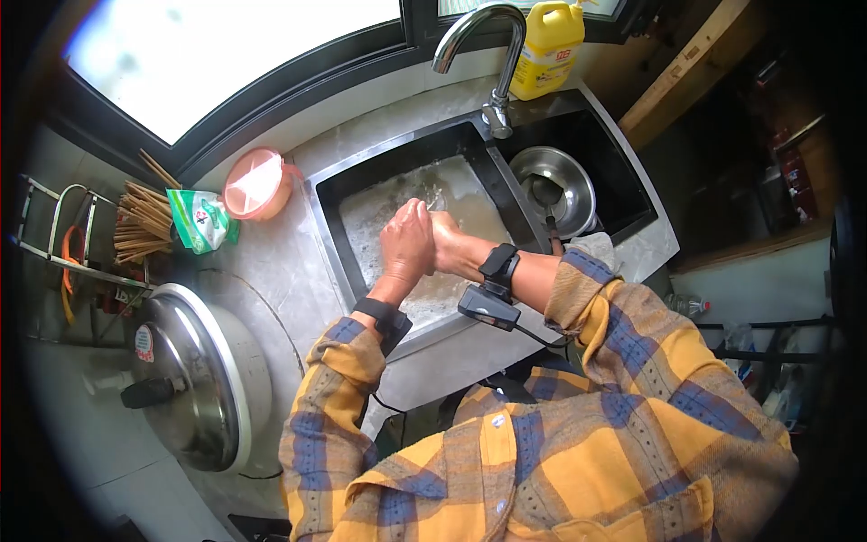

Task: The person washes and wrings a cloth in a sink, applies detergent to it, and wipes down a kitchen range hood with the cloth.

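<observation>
Through the head feed I find cloudy water (pixel 479 206) in the dark sink basin (pixel 406 164). Above the basin, the left hand (pixel 406 239) looks curled closed against the right hand (pixel 444 244), whose fingers are hidden; I can't tell what either grips. I'd judge this rubbing or wringing; the next move calls for keeping 2 wrist units (pixel 490 307) above the basin's water. Right of the basin sits a steel bowl (pixel 542 161).

Matt metal sink (pixel 406 161), glossy metal faucet (pixel 517 50)

Water (pixel 476 200) lies in the left basin (pixel 406 163), a bowl (pixel 581 206) in the right basin (pixel 626 185).
</observation>
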Motion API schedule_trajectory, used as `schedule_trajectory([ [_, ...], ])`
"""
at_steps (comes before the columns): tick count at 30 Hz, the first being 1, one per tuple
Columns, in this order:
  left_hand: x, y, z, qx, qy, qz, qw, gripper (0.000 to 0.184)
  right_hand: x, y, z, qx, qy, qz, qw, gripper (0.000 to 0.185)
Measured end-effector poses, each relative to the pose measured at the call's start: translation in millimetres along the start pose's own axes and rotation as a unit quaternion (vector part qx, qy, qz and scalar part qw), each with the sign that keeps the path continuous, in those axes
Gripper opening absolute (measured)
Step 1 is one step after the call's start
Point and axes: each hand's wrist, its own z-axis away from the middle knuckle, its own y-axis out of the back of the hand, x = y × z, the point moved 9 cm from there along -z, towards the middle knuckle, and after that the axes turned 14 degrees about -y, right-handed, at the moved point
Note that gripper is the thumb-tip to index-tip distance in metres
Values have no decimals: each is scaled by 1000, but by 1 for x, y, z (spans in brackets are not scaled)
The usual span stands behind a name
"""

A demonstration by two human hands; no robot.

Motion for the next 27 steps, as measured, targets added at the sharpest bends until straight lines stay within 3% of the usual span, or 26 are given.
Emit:
schedule_trajectory([
  [2, -7, 5, -7, 35, -8, 9, 999, 26, -17, -11, 16, -14, 67, 0, 998, 38],
  [4, -40, 7, -10, 95, 85, 199, 972, 43, -35, -30, 46, -69, 87, 46, 993, 38],
  [6, -66, -9, -12, 81, 179, 385, 902, 57, -44, -51, 96, -158, 57, 141, 976, 44],
  [7, -49, -8, -16, 62, 178, 467, 864, 63, -50, -51, 102, -158, 70, 217, 961, 46],
  [8, -44, -25, -17, 18, 222, 523, 823, 57, -59, -45, 108, -139, 92, 289, 943, 43],
  [10, -20, -24, -23, -26, 206, 515, 832, 51, -76, -35, 128, -99, 137, 421, 891, 38],
  [11, -12, -23, -27, 14, 177, 521, 835, 45, -86, -20, 123, -87, 150, 407, 897, 29],
  [14, 19, -41, -28, -96, 201, 530, 818, 43, -120, 1, 159, -84, 215, 489, 841, 27],
  [16, 24, -60, -42, -94, 157, 418, 890, 44, -158, 25, 182, 14, 314, 529, 788, 31],
  [18, 22, -78, -56, -73, 137, 309, 938, 44, -188, 56, 201, 70, 424, 595, 679, 30],
  [20, 56, -82, -71, -14, 137, 401, 906, 44, -214, 75, 249, 189, 541, 616, 541, 23],
  [22, 93, -87, -88, 30, 146, 497, 855, 44, -247, 117, 246, 123, 516, 594, 605, 15],
  [24, 127, -101, -103, 47, 165, 599, 782, 43, -269, 171, 226, 2, 421, 372, 827, 15],
  [25, 143, -113, -113, 44, 183, 635, 749, 46, -273, 192, 220, -57, 354, 242, 902, 16],
  [27, 159, -141, -128, 65, 228, 661, 712, 47, -273, 209, 220, -148, 291, 159, 932, 15],
])
